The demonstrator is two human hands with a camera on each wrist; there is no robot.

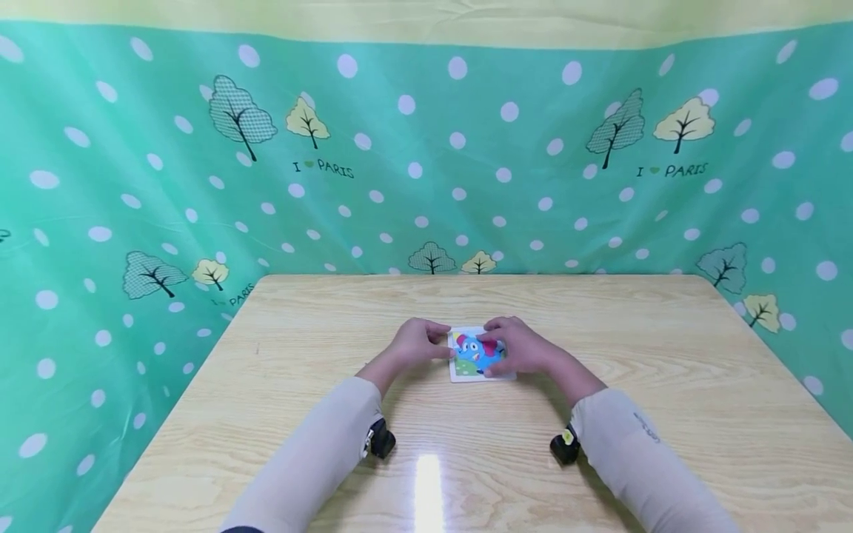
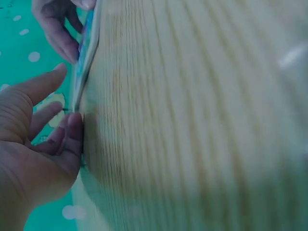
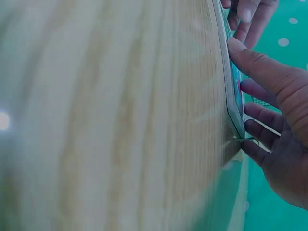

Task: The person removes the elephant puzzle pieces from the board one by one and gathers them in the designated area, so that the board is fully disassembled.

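A square picture board (image 1: 466,379) with a pale border and a blue cartoon elephant lies on the wooden table. My left hand (image 1: 418,342) is at its left edge, thumb and fingers apart, fingertips right at the border. From the right, my right hand (image 1: 522,346) reaches over the board and covers part of the picture. In the right wrist view, the right thumb (image 3: 260,65) touches the board's near side, while the other fingers (image 3: 262,113) extend loosely along its face and far corner. The left wrist view shows the board (image 2: 88,53) edge-on, thin, with the left fingertips beside its corner.
The light wooden table (image 1: 300,318) spreads around both hands. A green dotted curtain (image 1: 373,148) with printed trees hangs behind it and along the sides. A bright reflection (image 1: 429,488) shows on the tabletop between the forearms.
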